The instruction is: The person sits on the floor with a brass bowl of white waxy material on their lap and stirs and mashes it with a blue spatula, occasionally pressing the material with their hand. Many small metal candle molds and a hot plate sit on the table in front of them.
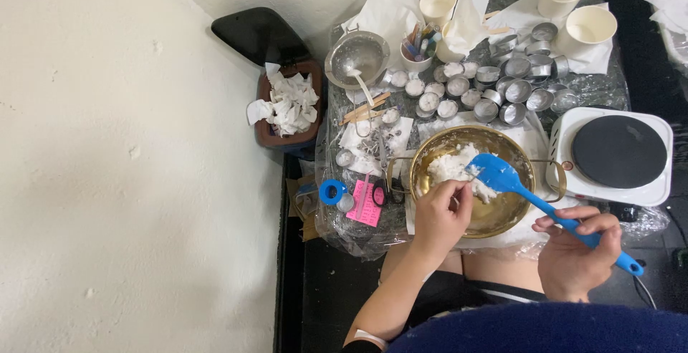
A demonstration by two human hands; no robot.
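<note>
- The right hand is gripping the blue spatula by its handle.
- The left hand is pinching white wax at the spatula blade, over the brass bowl.

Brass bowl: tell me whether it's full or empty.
Partly filled. The brass bowl holds a white lump on its far-left side, with bare metal showing near the front. The blue spatula rests against the lump.

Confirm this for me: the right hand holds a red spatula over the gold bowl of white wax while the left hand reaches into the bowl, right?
Not quite: the spatula in the right hand is blue, not red, as the head view shows. The rest stands: it is over the gold bowl of white wax, and the left hand reaches in.
</note>
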